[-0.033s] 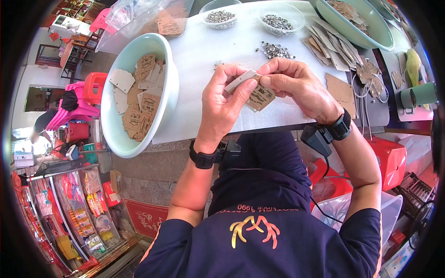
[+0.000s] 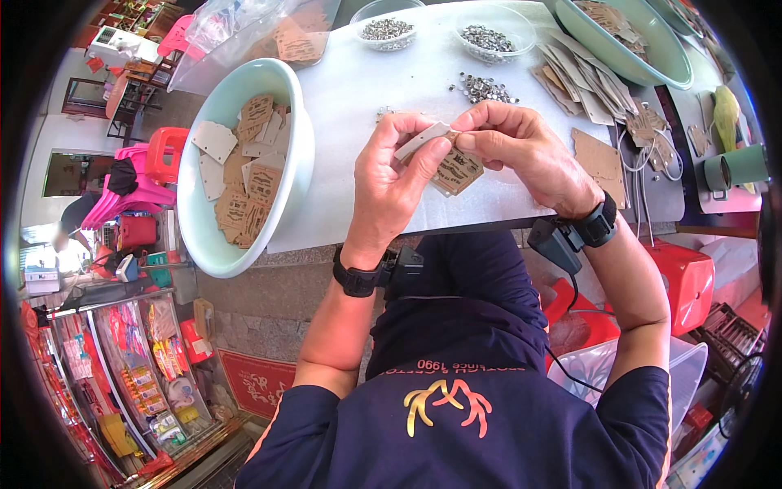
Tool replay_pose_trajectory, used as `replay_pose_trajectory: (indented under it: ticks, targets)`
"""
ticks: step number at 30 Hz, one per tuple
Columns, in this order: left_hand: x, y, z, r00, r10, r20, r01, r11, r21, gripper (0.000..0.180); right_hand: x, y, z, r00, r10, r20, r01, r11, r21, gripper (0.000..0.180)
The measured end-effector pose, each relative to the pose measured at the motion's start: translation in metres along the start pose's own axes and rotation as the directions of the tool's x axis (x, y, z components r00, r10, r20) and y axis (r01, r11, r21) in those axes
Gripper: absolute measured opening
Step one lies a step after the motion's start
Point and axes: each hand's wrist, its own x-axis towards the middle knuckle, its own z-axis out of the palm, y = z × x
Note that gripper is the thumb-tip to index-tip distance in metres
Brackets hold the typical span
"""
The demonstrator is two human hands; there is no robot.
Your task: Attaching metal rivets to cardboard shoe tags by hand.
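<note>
Over the near part of the white tabletop (image 2: 330, 196), my left hand (image 2: 391, 175) pinches a brown printed cardboard tag (image 2: 460, 169) between thumb and fingers. A pale flap with small holes (image 2: 423, 138) is folded up along the tag's top. My right hand (image 2: 521, 145) is closed at the flap's right end, its thumb and forefinger pressed together there. Whether a small metal piece sits between those fingertips is hidden. Just beyond the hands lies a loose pile of small silvery metal pieces (image 2: 486, 90).
Left, a pale green basin (image 2: 300, 155) holds several tags. Two clear bowls (image 2: 528, 41) (image 2: 358, 31) of metal pieces stand at the back. Stacked cards (image 2: 582, 77), another green basin (image 2: 684, 75) and white cables (image 2: 643, 204) are right. A black box (image 2: 556, 244) hangs at my right wrist.
</note>
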Motion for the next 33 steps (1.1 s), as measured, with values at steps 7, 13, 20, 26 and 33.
replay_pose_trajectory:
  ticks: [7,13,20,26,33]
  targets:
    - [0.001,-0.004,-0.002,0.999,-0.046,0.009,0.046,0.999,0.011,0.016,0.000,-0.002,0.003,0.996,-0.084,0.012,0.084,0.990,-0.111,0.024]
    - [0.005,-0.004,0.000,0.992,-0.104,-0.070,0.100,0.994,-0.051,0.017,0.000,0.007,0.009,0.993,-0.102,-0.060,0.095,0.989,-0.111,0.024]
    - [0.003,-0.003,-0.006,0.957,-0.290,0.015,0.284,0.923,-0.261,0.022,0.000,0.011,0.007,0.987,-0.119,-0.107,0.120,0.993,-0.004,0.020]
    - [0.002,-0.003,-0.005,0.936,-0.351,0.038,0.342,0.874,-0.345,0.024,0.002,0.012,0.010,0.984,-0.129,-0.122,0.138,0.988,0.070,0.025]
    - [0.001,-0.001,-0.007,0.970,-0.240,0.028,0.242,0.959,-0.147,0.022,-0.001,0.011,0.012,0.987,-0.139,-0.077,0.141,0.990,0.027,0.024]
